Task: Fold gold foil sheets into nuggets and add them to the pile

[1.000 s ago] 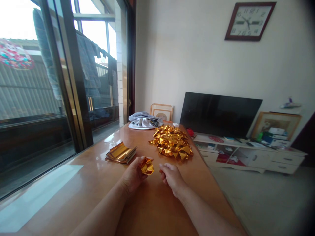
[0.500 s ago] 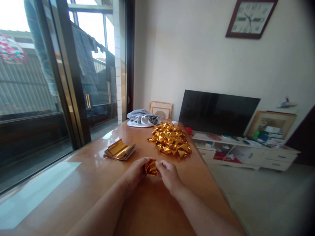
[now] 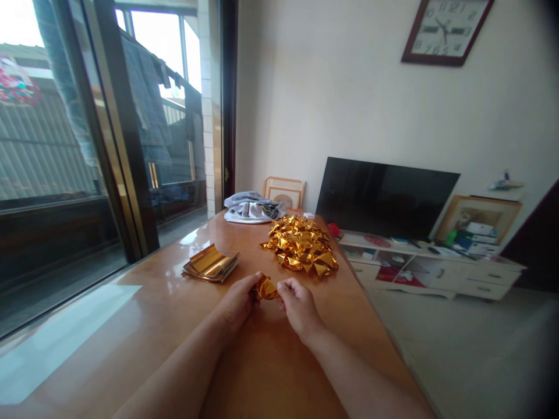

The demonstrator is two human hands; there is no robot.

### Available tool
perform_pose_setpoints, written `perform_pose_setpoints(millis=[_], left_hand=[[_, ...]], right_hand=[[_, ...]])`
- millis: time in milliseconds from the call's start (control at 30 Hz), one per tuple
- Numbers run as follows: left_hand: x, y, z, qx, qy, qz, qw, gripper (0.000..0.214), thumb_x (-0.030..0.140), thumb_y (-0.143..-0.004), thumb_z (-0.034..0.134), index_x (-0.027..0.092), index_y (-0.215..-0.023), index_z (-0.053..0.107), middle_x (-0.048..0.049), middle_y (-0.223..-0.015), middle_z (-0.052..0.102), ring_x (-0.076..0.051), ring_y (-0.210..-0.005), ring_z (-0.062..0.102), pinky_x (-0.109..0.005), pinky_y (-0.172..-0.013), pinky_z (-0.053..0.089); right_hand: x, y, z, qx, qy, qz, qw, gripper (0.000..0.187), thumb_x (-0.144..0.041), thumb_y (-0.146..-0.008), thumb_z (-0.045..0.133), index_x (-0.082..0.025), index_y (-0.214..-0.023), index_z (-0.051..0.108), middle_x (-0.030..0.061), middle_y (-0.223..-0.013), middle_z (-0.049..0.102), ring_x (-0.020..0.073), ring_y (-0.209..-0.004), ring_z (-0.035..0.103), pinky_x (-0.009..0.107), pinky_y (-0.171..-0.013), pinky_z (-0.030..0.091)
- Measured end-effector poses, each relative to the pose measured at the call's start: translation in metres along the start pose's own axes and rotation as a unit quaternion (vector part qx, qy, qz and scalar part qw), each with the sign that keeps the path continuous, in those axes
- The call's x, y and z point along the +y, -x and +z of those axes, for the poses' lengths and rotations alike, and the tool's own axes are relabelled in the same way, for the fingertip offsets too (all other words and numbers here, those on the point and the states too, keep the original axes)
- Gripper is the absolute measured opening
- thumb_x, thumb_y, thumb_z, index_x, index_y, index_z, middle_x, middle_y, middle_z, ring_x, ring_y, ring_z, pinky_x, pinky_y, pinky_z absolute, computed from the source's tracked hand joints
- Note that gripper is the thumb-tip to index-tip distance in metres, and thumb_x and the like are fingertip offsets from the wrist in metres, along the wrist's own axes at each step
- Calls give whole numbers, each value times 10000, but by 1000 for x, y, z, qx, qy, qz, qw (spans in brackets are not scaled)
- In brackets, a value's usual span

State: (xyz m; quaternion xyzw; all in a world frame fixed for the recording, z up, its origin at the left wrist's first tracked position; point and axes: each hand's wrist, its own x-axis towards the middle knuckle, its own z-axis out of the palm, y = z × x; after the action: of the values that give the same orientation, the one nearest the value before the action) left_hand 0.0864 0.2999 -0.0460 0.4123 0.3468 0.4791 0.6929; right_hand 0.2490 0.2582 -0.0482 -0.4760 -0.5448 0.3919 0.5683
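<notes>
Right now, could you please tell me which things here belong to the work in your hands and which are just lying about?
Part of the work:
left hand and right hand, both on a crumpled foil piece
gold foil pile
foil sheet stack

Just lying about:
cloth bundle
picture frame
television
wall clock

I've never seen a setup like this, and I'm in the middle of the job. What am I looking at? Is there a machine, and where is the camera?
There's no machine: these are a person's two bare hands, filmed by a camera worn on their head, looking forward and down. The left hand and right hand pinch a creased piece of gold foil between them. On the glossy wooden table are a heap of creased gold foil ahead of the hands, a stack of flat foil sheets to the left, and a bundled cloth farther back.
</notes>
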Motion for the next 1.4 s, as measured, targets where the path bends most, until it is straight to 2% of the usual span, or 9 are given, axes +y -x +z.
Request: perform_pose_setpoints(millis=[67,233,533,700,867,1067,1233,1400], left_hand=[[0,-3,-2,18,14,-6,1000,387,494,-821,717,124,-929,676,-34,-764,680,-102,-564,537,-227,-514,362],[-2,-5,-6,9,20,-12,1000,390,505,-848,700,126,-931,665,-55,-794,685,-102,-581,550,-214,-524,387],[-1,-7,-8,-16,-18,17,1000,451,560,-841,699,124,-956,698,-77,-872,704,-114,-653,588,-217,-581,427],[2,-8,-10,32,9,11,999,547,618,-799,712,120,-1026,706,-91,-932,696,-129,-674,621,-240,-601,454],[1,-12,-15,96,-24,16,995,561,617,-754,748,116,-1003,698,-85,-882,697,-132,-655,621,-240,-573,437],[1,-13,-17,107,-16,32,994,560,623,-708,772,118,-938,690,-71,-834,689,-124,-627,614,-246,-568,442],[5,-10,-15,122,-15,25,992,575,634,-674,779,122,-918,686,-67,-809,685,-125,-612,603,-240,-548,427],[6,-9,-14,125,-23,22,992,567,630,-711,750,117,-943,685,-59,-813,668,-115,-623,585,-224,-543,410]], right_hand=[[-4,2,0,3,-11,8,1000,319,-511,-899,597,-193,-885,582,-7,-710,615,142,-595,542,253,-566,448],[-2,3,1,-6,4,-9,1000,257,-436,-865,639,-200,-955,597,2,-767,642,147,-616,565,260,-578,472],[7,-7,-4,13,30,-46,998,180,-376,-843,652,-197,-839,629,-3,-731,624,162,-634,604,278,-618,513],[1,-13,-5,13,47,-41,998,187,-377,-847,653,-190,-839,644,6,-722,645,186,-666,655,295,-649,529],[3,-25,-9,28,59,-24,998,211,-395,-816,665,-188,-854,656,16,-718,674,201,-689,675,299,-660,526],[1,-36,-16,30,145,-36,988,225,-410,-839,609,-189,-842,649,30,-716,695,203,-685,661,297,-636,507],[-9,-55,-35,56,182,-65,980,232,-421,-842,590,-199,-798,643,25,-731,700,206,-692,673,304,-664,517],[-15,-90,-76,126,209,-76,967,261,-445,-834,567,-198,-822,651,45,-746,721,221,-712,685,295,-649,492]])
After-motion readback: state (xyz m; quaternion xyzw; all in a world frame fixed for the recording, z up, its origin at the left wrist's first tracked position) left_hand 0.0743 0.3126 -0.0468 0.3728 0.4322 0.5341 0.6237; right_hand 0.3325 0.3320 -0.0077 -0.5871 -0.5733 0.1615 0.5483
